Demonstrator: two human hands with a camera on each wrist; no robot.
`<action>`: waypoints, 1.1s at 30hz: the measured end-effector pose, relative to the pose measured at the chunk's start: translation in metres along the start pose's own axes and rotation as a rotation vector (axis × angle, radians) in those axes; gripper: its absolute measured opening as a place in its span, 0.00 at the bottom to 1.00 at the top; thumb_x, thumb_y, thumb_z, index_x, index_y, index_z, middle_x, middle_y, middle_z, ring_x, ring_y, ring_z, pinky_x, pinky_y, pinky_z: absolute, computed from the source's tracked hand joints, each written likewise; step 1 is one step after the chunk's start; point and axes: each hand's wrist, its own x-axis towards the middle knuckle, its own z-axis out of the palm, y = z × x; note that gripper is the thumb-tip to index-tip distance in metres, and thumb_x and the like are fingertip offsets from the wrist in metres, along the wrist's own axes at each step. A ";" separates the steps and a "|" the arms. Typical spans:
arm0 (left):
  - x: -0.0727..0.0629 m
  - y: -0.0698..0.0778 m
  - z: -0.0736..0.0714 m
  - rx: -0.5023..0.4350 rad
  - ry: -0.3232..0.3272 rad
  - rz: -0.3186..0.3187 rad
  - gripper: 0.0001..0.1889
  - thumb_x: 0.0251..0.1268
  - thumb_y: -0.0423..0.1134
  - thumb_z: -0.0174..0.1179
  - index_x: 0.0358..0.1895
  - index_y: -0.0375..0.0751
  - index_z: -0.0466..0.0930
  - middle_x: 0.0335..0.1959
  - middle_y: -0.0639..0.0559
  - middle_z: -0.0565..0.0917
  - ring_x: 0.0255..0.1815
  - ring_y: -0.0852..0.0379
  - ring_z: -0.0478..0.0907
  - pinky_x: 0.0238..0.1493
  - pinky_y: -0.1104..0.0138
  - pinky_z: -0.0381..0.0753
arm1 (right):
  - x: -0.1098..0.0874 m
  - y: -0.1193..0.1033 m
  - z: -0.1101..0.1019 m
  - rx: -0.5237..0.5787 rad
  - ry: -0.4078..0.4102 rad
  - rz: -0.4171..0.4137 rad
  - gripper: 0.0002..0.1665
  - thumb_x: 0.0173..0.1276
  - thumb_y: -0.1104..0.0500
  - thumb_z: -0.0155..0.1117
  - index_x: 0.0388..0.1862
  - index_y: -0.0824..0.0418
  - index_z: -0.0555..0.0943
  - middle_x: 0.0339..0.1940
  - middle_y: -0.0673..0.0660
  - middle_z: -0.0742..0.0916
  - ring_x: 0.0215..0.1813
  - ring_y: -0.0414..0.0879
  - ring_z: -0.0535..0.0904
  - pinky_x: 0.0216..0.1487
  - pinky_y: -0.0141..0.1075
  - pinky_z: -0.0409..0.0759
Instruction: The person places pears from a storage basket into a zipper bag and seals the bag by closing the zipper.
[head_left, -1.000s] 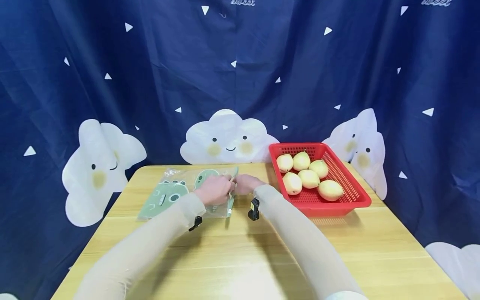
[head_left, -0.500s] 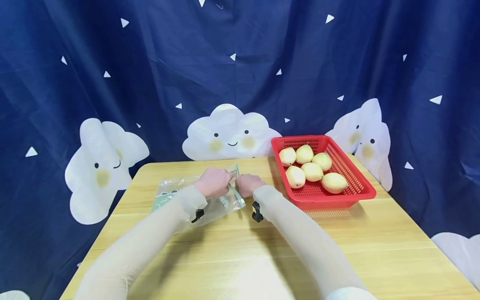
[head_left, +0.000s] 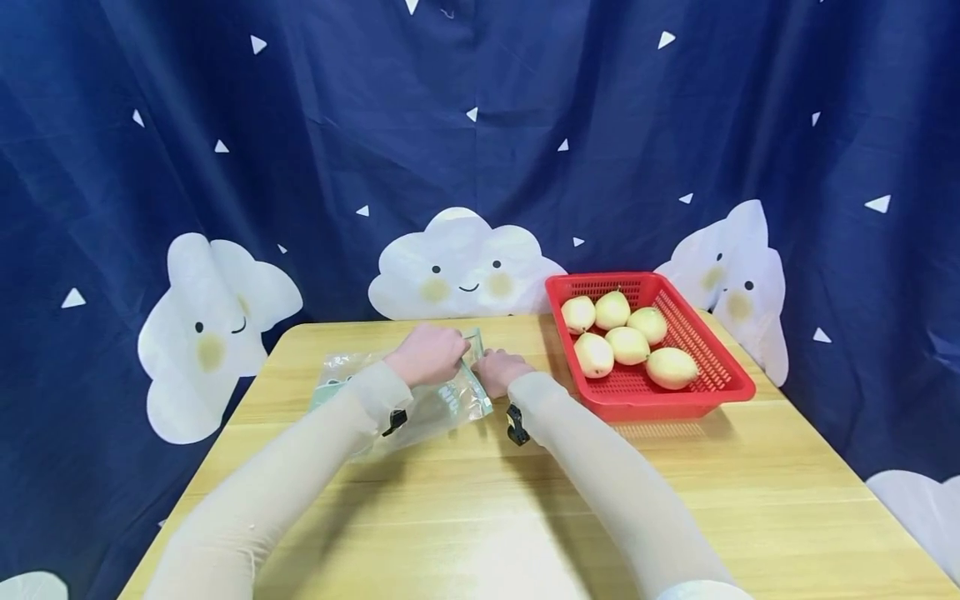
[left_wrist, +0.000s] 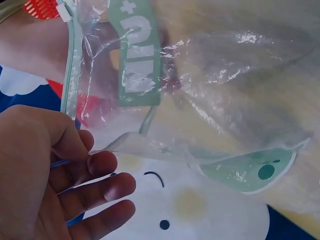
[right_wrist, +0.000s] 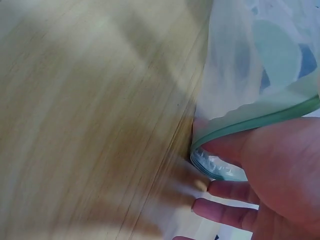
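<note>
A clear plastic bag with green printing lies left of the middle of the tabletop, toward the far side, its green-trimmed mouth turned to the right and raised between two hands. The left hand reaches over the bag and pinches the edge of the mouth between thumb and forefinger, while its other fingers stand a little bent and apart. Just to the right, the right hand pinches the same edge: its thumb lies inside the green zip strip, with two fingers below, outside the bag; its forefinger seems to be hidden behind the plastic, so the exact grip there is hard to read. The strip curves round that thumb, leaving a gap in the mouth. A white slider sits on the strip, and a green label with pale lettering is printed beside it. To the right, at the far side of the tabletop, a red basket holds six pale yellow fruits, well apart from the bag. Beyond the far edge hangs a dark blue curtain with white triangles and smiling clouds.
</note>
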 end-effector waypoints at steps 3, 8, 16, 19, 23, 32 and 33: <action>0.000 -0.001 -0.007 0.048 0.043 0.026 0.04 0.59 0.37 0.60 0.33 0.45 0.84 0.28 0.52 0.83 0.25 0.55 0.79 0.23 0.58 0.80 | -0.001 0.000 -0.001 -0.005 0.001 0.007 0.22 0.72 0.47 0.57 0.62 0.49 0.80 0.58 0.58 0.80 0.59 0.54 0.77 0.51 0.54 0.83; -0.003 -0.003 -0.015 0.115 0.110 0.055 0.04 0.57 0.39 0.61 0.30 0.45 0.83 0.25 0.53 0.82 0.23 0.56 0.78 0.22 0.60 0.79 | -0.003 -0.003 0.001 -0.011 -0.002 0.026 0.23 0.70 0.50 0.58 0.61 0.54 0.80 0.60 0.59 0.79 0.59 0.54 0.77 0.50 0.53 0.84; -0.005 -0.009 -0.031 0.177 0.152 0.041 0.06 0.60 0.41 0.62 0.35 0.45 0.86 0.30 0.51 0.84 0.28 0.53 0.80 0.25 0.59 0.81 | -0.007 -0.007 -0.003 0.001 0.017 0.060 0.21 0.71 0.50 0.56 0.58 0.57 0.81 0.59 0.60 0.81 0.58 0.55 0.77 0.51 0.53 0.82; -0.006 -0.010 -0.033 0.209 0.169 0.029 0.07 0.60 0.42 0.61 0.37 0.45 0.86 0.31 0.50 0.83 0.30 0.52 0.81 0.25 0.58 0.81 | -0.008 -0.007 -0.003 -0.007 0.011 0.057 0.21 0.71 0.49 0.56 0.56 0.58 0.81 0.57 0.60 0.80 0.56 0.55 0.77 0.49 0.52 0.83; -0.006 -0.010 -0.033 0.244 0.198 0.030 0.08 0.62 0.43 0.60 0.37 0.45 0.85 0.33 0.49 0.81 0.32 0.50 0.80 0.24 0.58 0.81 | -0.007 -0.006 -0.002 -0.019 0.004 0.065 0.22 0.71 0.48 0.55 0.56 0.58 0.80 0.56 0.60 0.80 0.55 0.54 0.76 0.49 0.51 0.82; -0.008 -0.012 -0.031 0.225 0.206 0.039 0.08 0.59 0.41 0.61 0.38 0.44 0.85 0.35 0.49 0.80 0.34 0.51 0.79 0.23 0.58 0.80 | 0.001 -0.006 -0.004 -0.001 -0.003 0.069 0.14 0.69 0.49 0.57 0.43 0.55 0.83 0.48 0.55 0.85 0.45 0.50 0.80 0.47 0.49 0.82; -0.008 -0.012 -0.030 0.218 0.199 0.040 0.08 0.59 0.41 0.61 0.38 0.44 0.85 0.35 0.49 0.80 0.34 0.51 0.79 0.23 0.58 0.80 | 0.002 -0.005 -0.005 -0.003 -0.005 0.066 0.13 0.69 0.49 0.57 0.41 0.55 0.83 0.45 0.54 0.86 0.43 0.48 0.81 0.47 0.49 0.82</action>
